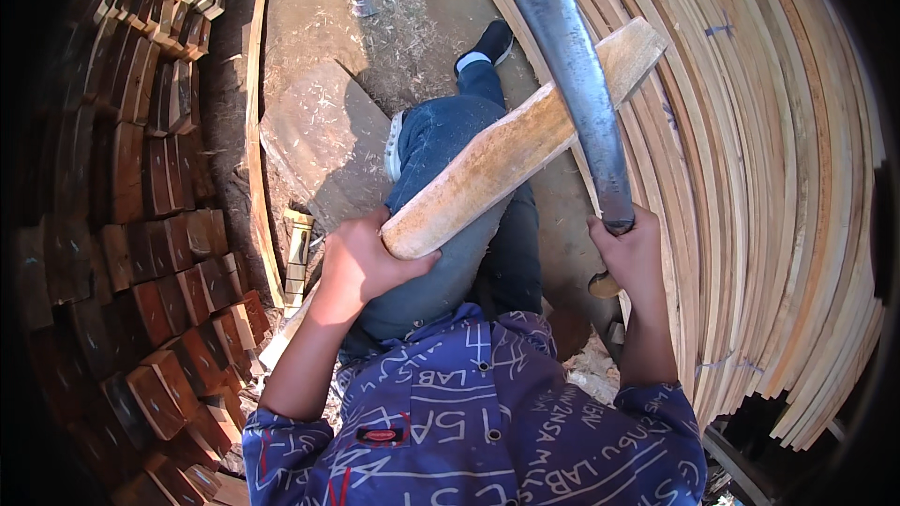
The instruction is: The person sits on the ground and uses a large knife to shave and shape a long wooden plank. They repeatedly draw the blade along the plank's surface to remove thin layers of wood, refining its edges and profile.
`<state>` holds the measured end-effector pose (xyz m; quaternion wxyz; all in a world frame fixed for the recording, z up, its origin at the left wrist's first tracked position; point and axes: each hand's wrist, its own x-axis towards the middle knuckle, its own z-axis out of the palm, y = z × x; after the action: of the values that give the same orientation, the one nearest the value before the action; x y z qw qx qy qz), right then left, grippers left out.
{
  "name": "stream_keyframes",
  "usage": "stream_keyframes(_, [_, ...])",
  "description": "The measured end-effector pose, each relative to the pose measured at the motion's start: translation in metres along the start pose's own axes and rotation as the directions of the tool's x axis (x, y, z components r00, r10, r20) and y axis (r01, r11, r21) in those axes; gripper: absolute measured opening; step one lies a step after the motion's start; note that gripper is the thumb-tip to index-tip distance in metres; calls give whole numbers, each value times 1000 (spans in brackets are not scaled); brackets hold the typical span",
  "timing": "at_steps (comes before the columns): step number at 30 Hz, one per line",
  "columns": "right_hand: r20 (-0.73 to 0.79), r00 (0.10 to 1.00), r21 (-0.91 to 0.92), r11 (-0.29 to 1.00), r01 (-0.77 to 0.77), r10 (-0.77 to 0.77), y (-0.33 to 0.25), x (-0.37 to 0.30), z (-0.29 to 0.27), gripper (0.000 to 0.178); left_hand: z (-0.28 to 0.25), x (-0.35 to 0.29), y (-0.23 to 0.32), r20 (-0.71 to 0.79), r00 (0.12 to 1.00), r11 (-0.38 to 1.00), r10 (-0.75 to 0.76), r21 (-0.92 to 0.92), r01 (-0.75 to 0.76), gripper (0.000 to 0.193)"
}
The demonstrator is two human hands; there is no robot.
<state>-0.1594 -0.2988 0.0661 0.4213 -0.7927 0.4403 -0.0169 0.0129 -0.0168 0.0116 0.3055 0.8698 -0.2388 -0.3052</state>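
My left hand (375, 260) grips the near, rounded end of a long pale piece of wood (497, 157), thumb on its side. The wood slants up to the right across my raised thigh, and its far end has a blocky, squared shape. In my right hand (630, 253) is a machete (583, 75), its fingers closed round the dark handle. The broad, curved steel blade points away from me and crosses over the wood near its far end. Whether the blade touches the wood, I cannot tell.
Stacked reddish-brown wood blocks (159, 300) line the left side. Bundles of long, thin wooden strips (750, 178) fill the right. A narrow strip (254, 150) and a flat sheet (323, 136) lie on the ground, with wood shavings (394, 0) farther off. My legs in blue jeans (441, 145) stretch ahead.
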Motion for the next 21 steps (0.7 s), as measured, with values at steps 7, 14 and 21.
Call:
stream_keyframes(7, [-15,999,144,989,-25,28,-16,4,-17,18,2,-1,-1,-41,999,999,26,-28,-27,64])
stream_keyframes(14, [93,982,-176,968,181,-166,4,-15,14,14,2,1,1,-32,999,999,25,27,-24,64])
stream_keyframes(21, [18,1000,-6,1000,-24,24,-6,0,-1,10,4,0,-5,-55,998,999,25,-42,-27,62])
